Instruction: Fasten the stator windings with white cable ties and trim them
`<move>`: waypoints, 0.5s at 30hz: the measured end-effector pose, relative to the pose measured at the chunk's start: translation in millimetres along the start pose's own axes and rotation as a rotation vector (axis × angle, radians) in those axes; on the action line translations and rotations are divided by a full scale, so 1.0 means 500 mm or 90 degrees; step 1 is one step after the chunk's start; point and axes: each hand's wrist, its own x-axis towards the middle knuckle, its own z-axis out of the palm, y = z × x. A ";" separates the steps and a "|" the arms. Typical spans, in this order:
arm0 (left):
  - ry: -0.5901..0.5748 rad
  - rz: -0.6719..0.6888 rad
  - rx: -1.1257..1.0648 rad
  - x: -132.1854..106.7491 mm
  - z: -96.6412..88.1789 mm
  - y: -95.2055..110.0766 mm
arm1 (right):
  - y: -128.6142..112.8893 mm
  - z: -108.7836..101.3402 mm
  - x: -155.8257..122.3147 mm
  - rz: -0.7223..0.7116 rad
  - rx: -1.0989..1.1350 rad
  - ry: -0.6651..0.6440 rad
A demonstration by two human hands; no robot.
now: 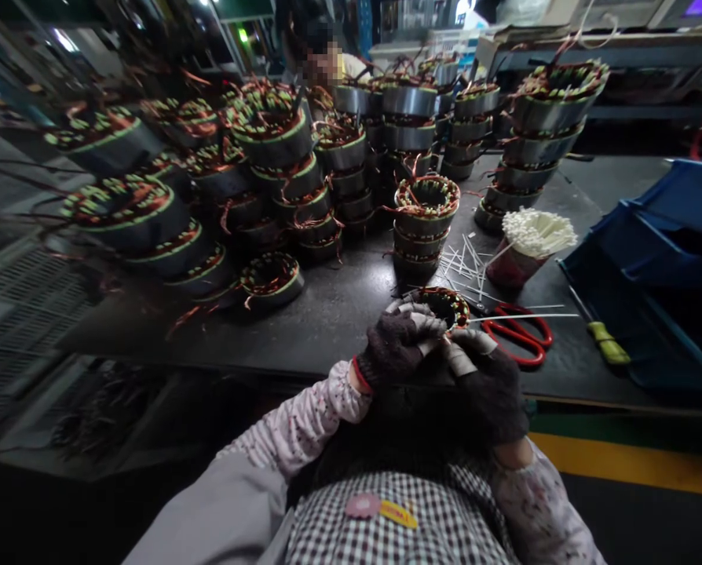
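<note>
A wound motor stator [460, 308] with copper windings and pale green slot liners sits near the table's front edge, between my hands. My left hand [396, 339], in a dark glove with wrapped fingertips, is closed around its left and near side. At the near rim, my right hand [485, 375] has thumb and fingers pinched together, touching what looks like a coppery wire end. The fingers hide the lower part of the stator. Just right of it lie red-handled scissors [524, 336], with thin white sticks [464, 265] scattered behind.
Several stacks of stators [426, 224] fill the table's back and left; a single stator [272, 278] stands nearer. A cup [511, 265] holds many white sticks. At right are a screwdriver [607, 341] and blue bins [651, 275]. Another person [321, 59] is behind the stacks.
</note>
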 end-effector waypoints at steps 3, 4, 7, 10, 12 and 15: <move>-0.018 0.007 -0.005 0.000 -0.006 0.000 | 0.014 0.004 0.004 -0.013 -0.042 -0.017; -0.025 0.016 -0.005 0.000 -0.008 -0.001 | 0.018 0.005 0.003 -0.043 -0.063 -0.008; -0.039 0.036 0.009 0.001 -0.016 -0.001 | 0.021 0.002 0.001 -0.185 -0.126 0.034; -0.051 0.023 0.020 0.005 -0.020 0.004 | 0.003 -0.006 0.007 -0.294 -0.164 0.033; -0.060 0.012 0.018 0.007 -0.020 0.009 | -0.017 -0.014 0.011 -0.336 -0.160 0.038; -0.061 0.017 0.010 0.008 -0.018 0.014 | -0.035 -0.019 0.007 -0.332 -0.082 0.032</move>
